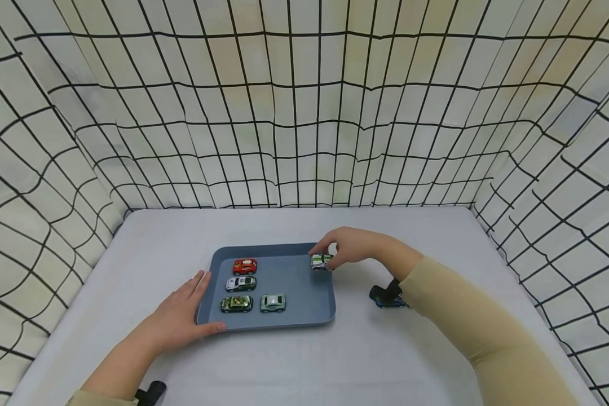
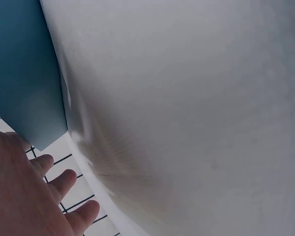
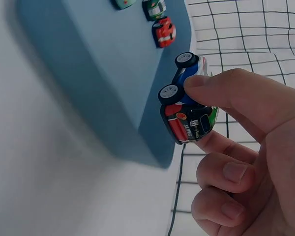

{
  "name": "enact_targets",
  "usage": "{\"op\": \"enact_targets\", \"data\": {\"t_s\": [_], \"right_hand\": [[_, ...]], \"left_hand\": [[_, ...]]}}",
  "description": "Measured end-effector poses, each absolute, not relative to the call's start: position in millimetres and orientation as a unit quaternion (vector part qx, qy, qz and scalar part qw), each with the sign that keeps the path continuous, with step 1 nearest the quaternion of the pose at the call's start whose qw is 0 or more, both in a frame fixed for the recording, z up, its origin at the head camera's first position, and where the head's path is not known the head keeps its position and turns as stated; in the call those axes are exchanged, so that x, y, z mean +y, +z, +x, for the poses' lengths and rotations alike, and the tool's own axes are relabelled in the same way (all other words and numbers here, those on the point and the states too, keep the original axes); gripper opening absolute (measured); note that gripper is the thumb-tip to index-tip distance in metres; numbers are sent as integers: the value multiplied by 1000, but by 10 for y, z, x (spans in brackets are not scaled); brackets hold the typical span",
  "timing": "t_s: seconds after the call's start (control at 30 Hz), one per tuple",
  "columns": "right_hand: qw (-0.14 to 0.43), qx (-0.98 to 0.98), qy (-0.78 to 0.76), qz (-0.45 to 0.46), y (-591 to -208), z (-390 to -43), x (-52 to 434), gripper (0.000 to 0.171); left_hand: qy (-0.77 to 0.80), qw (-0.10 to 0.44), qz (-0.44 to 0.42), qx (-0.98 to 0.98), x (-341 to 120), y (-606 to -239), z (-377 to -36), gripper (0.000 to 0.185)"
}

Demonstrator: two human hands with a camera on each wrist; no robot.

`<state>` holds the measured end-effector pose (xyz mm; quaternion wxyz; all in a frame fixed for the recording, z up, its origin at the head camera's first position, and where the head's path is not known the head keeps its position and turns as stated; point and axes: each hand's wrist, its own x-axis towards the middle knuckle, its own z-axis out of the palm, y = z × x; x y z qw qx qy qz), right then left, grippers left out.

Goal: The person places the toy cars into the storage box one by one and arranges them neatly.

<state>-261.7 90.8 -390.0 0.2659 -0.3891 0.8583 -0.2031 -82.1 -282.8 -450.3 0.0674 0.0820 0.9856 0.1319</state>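
Beige sleeve (image 1: 512,349), lower right, ends in right hand (image 1: 354,246) pinching toy car (image 1: 318,261) at tray's (image 1: 299,290) upper-right corner, below centre; uneven release could tip it; left hand (image 1: 180,316) lies spread, lower left.

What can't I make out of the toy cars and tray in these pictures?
Head: blue car, partly behind a black wrist device.
Head: one end of the held car, behind the right hand.
Right wrist: pale green car, cut by the top edge.
Left wrist: tray, cut by the left edge.
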Motion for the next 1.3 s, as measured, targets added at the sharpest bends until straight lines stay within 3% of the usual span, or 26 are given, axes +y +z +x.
{"op": "enact_targets", "data": {"t_s": [0.53, 1.3], "right_hand": [[275, 843, -196, -420, -3936, -2562, 128, 44], [294, 856, -139, -403, -4270, -2482, -247, 44]], "left_hand": [[133, 71, 83, 985, -2817, -4485, -792, 122], [138, 79, 78, 984, -2814, -4486, -834, 125]]}}
